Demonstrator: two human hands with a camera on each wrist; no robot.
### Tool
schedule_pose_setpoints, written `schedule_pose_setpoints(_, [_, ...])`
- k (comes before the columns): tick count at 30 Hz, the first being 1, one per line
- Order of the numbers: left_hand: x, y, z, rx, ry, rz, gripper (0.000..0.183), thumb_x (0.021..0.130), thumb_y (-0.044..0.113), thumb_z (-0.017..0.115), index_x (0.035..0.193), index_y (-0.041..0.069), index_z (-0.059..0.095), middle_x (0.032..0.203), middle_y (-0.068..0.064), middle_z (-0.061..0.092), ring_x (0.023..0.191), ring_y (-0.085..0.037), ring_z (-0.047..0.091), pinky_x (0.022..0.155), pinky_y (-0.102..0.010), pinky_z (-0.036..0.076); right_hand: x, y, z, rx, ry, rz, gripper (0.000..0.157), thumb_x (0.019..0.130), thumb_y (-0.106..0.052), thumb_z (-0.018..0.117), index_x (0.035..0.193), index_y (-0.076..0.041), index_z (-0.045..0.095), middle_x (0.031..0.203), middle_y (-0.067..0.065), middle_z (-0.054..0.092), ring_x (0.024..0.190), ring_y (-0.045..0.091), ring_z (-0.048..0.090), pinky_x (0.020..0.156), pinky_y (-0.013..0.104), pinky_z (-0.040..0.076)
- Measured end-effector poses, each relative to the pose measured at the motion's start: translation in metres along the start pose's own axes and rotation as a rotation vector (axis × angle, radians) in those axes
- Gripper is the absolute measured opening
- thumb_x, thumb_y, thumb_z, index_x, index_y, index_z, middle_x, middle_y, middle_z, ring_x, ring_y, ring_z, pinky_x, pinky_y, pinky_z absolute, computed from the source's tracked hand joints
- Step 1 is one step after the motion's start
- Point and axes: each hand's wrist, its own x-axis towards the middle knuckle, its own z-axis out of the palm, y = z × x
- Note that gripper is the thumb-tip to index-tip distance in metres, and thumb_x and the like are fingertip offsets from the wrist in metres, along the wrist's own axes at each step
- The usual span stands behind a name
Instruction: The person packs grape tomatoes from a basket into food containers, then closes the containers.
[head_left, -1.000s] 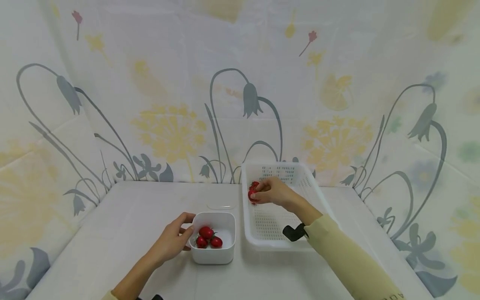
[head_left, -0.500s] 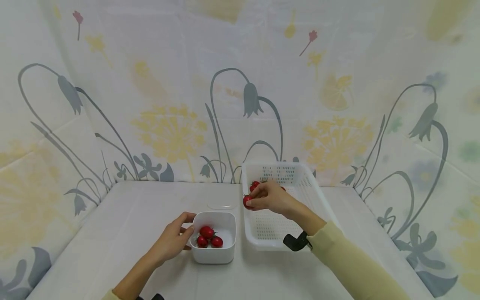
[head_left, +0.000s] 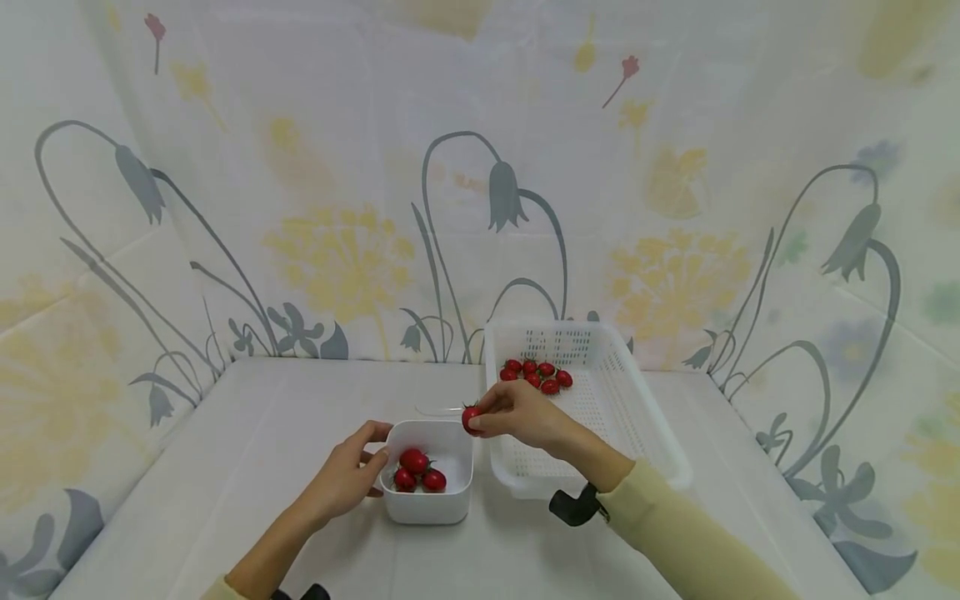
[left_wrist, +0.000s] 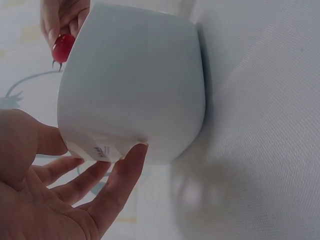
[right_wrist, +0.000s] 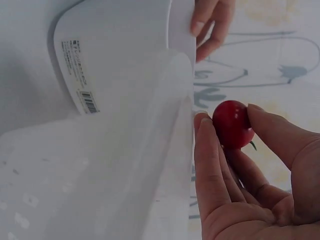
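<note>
Head view: the right grip (head_left: 520, 413) pinches a tomato (head_left: 470, 420) beside the box (head_left: 427, 511), which the left grip (head_left: 349, 472) holds, seemingly a placing step that calls for lowering inside.

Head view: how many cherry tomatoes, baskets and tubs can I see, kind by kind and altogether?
Cherry tomatoes: 11 visible; the right hand may hide more
White perforated basket: 1
White square tub: 1
Total: 13 visible

right hand (head_left: 528, 412) with pinched tomato (head_left: 470, 419) moved from basket (head_left: 525, 485) to near white container (head_left: 427, 511), more tomatoes (head_left: 550, 387) uncovered
</note>
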Motion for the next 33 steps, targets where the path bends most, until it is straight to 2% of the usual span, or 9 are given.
schedule_pose_setpoints(7, [-0.001, 0.001, -0.001, 0.0, 0.005, 0.0, 0.033, 0.103, 0.005, 0.055, 0.136, 0.006, 0.054, 0.14, -0.021, 0.056, 0.105, -0.032, 0.066, 0.065, -0.037, 0.064, 0.007, 0.0, 0.018, -0.022, -0.027, -0.013, 0.022, 0.096, -0.014, 0.072, 0.11, 0.002, 0.067, 0.101, 0.01, 0.075, 0.096, 0.03, 0.074, 0.091, 0.04, 0.061])
schedule_pose_setpoints(11, [-0.001, 0.002, 0.0, -0.004, 0.006, -0.003, 0.032, 0.103, 0.005, 0.055, 0.135, 0.007, 0.055, 0.139, -0.021, 0.057, 0.105, -0.032, 0.066, 0.065, -0.037, 0.064, 0.012, -0.002, 0.03, -0.072, -0.024, -0.022, 0.021, 0.094, -0.014, 0.074, 0.107, 0.001, 0.068, 0.098, 0.008, 0.074, 0.09, 0.022, 0.072, 0.089, 0.042, 0.061])
schedule_pose_setpoints(18, [-0.002, 0.003, -0.001, -0.02, 0.006, -0.001, 0.031, 0.103, 0.004, 0.055, 0.134, 0.008, 0.056, 0.139, -0.02, 0.057, 0.105, -0.033, 0.066, 0.065, -0.038, 0.064, 0.022, -0.007, 0.051, -0.235, -0.013, -0.059, 0.015, 0.093, -0.017, 0.076, 0.102, -0.006, 0.071, 0.095, 0.0, 0.072, 0.086, 0.013, 0.067, 0.075, 0.028, 0.058])
schedule_pose_setpoints(26, [-0.002, 0.002, -0.002, -0.016, -0.002, 0.007, 0.031, 0.103, 0.004, 0.055, 0.134, 0.007, 0.055, 0.139, -0.021, 0.056, 0.103, -0.033, 0.066, 0.065, -0.038, 0.064, 0.031, -0.006, 0.076, -0.325, -0.025, -0.074, 0.013, 0.092, -0.015, 0.077, 0.101, -0.008, 0.07, 0.096, -0.001, 0.072, 0.087, 0.011, 0.068, 0.08, 0.026, 0.059])
schedule_pose_setpoints(33, [-0.002, 0.002, -0.001, -0.012, 0.005, 0.009, 0.031, 0.103, 0.002, 0.054, 0.133, 0.006, 0.055, 0.139, -0.022, 0.057, 0.103, -0.035, 0.067, 0.064, -0.036, 0.064, 0.038, 0.001, 0.091, -0.393, -0.024, -0.062, 0.012, 0.091, -0.014, 0.078, 0.096, -0.007, 0.069, 0.089, -0.002, 0.07, 0.08, 0.007, 0.062, 0.072, 0.021, 0.056])
